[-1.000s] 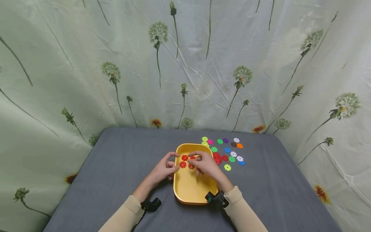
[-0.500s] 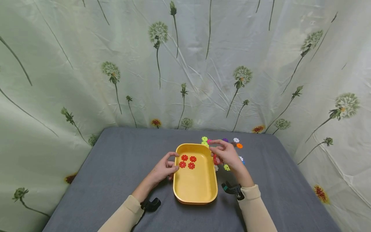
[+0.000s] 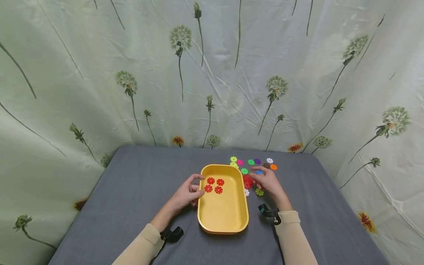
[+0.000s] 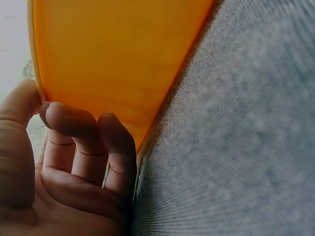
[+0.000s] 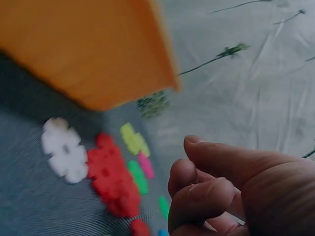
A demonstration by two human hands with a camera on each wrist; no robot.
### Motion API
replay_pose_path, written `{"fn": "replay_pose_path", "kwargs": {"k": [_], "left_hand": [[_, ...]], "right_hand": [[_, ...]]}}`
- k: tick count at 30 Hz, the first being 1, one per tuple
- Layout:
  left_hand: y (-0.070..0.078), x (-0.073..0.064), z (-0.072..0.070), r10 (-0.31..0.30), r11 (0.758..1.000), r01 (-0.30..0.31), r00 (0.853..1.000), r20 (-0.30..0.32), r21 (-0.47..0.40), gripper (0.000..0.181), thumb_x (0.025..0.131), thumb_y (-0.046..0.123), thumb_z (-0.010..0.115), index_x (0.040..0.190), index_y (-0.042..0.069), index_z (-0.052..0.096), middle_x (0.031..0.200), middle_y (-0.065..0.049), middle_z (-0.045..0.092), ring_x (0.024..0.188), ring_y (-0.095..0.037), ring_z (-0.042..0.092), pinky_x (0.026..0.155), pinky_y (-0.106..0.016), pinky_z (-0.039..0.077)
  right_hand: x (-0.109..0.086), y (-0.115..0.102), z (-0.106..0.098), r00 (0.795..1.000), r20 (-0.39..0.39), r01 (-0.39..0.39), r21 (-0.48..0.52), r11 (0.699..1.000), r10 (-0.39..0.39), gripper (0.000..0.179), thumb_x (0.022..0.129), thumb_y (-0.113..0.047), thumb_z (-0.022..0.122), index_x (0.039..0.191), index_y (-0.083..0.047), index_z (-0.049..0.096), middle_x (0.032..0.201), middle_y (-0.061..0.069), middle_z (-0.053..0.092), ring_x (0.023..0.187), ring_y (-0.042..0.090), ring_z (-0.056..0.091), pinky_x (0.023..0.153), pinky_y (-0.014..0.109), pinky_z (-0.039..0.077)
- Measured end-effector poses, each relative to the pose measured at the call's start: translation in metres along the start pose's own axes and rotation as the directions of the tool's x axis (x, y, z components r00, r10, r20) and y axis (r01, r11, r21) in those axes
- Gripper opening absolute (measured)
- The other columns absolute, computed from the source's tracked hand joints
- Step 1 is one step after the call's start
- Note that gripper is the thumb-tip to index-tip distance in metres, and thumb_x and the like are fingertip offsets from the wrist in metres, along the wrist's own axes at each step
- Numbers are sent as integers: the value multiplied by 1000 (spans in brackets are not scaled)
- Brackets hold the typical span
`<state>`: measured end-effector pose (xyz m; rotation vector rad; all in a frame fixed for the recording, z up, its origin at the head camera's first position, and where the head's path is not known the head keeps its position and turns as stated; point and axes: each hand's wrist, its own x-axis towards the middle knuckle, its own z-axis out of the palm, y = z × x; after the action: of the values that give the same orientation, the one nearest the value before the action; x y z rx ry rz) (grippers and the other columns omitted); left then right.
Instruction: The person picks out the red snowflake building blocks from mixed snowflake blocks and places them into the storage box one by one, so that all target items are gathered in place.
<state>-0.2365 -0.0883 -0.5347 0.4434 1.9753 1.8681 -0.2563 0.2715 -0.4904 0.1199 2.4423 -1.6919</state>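
My left hand (image 3: 183, 194) grips the left rim of a yellow plastic tray (image 3: 223, 217), thumb on the inner side. In the left wrist view, curled fingers (image 4: 118, 135) press against the tray's outer wall (image 4: 118, 54). Several red snowflake discs (image 3: 218, 190) lie in two rows on the tray floor, towards its far left. My right hand (image 3: 269, 184) hovers right of the tray, over loose discs on the table. Its fingers are loosely bent with nothing between them. Just left of its fingertips is a heap of red snowflake discs (image 3: 247, 182), overlapping one another.
Behind and beside the heap lie more discs: yellow-green (image 3: 233, 159), pink (image 3: 240, 162), green (image 3: 244, 171), purple (image 3: 257, 161), orange (image 3: 273, 167) and white (image 5: 65, 150). The right hand covers some. A grey cloth (image 3: 142, 191) covers the table, and a flower-print curtain (image 3: 149, 55) hangs behind.
My right hand has left the red discs in the tray and moved right, over the tray's rim, to the loose discs, then slightly lower. My left hand has stayed on the rim.
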Motion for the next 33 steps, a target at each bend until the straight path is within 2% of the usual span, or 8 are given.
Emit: {"fn": "replay_pose_path", "kwargs": {"k": [3, 8, 14, 19, 23, 28, 33], "left_hand": [[0, 0, 0, 2, 1000, -2, 1000, 4, -1, 55, 100, 10, 69, 147, 8, 39, 71, 3, 60, 54, -13, 53, 54, -25, 48], [0, 0, 1, -4, 1000, 4, 1000, 6, -8, 55, 100, 11, 69, 147, 9, 39, 72, 2, 59, 55, -14, 52, 54, -25, 48], [1, 1, 1, -11, 1000, 11, 1000, -1, -2, 56, 100, 11, 69, 147, 9, 39, 71, 2, 60, 54, -14, 53, 55, -25, 48], [1, 1, 1, -19, 1000, 20, 1000, -12, 8, 55, 100, 11, 70, 146, 10, 40, 72, 1, 61, 55, -15, 53, 55, -25, 49], [3, 0, 1, -15, 1000, 15, 1000, -6, -4, 55, 100, 11, 69, 146, 10, 40, 72, 1, 61, 54, -14, 53, 55, -25, 49], [3, -1, 1, -3, 1000, 3, 1000, 8, -16, 55, 100, 10, 68, 147, 9, 39, 71, 1, 60, 53, -13, 52, 54, -25, 48], [3, -2, 0, -3, 1000, 3, 1000, 12, -16, 55, 100, 9, 67, 147, 9, 38, 71, 2, 59, 54, -13, 52, 54, -25, 48]], "right_hand": [[3, 7, 4, 1000, -1, -9, -37, 999, 9, 53, 102, -23, 71, 147, 0, 56, 67, -1, 62, 48, 8, 46, 48, 24, 41], [8, 17, 6, 998, 62, -16, -70, 997, 20, 59, 100, -21, 74, 150, 2, 52, 64, -1, 61, 44, 7, 44, 45, 24, 36], [9, 22, 4, 994, 112, 28, -186, 982, -7, 57, 96, -18, 79, 144, 2, 55, 62, -2, 60, 42, 8, 43, 45, 24, 37], [8, 21, 6, 995, 101, 48, -245, 968, -24, 50, 94, -17, 80, 136, 3, 61, 63, -1, 59, 42, 9, 43, 46, 25, 40], [8, 19, 10, 998, 57, 40, -281, 959, -25, 36, 93, -17, 81, 122, 0, 68, 62, 0, 59, 42, 9, 44, 45, 24, 40], [7, 17, 12, 1000, 19, 7, -280, 960, -2, 19, 93, -13, 80, 106, -3, 69, 61, 0, 58, 42, 9, 43, 45, 22, 37], [6, 16, 12, 999, 14, -31, -242, 970, 35, 18, 94, -12, 79, 97, -2, 64, 61, 0, 58, 44, 10, 43, 46, 23, 37]]}}
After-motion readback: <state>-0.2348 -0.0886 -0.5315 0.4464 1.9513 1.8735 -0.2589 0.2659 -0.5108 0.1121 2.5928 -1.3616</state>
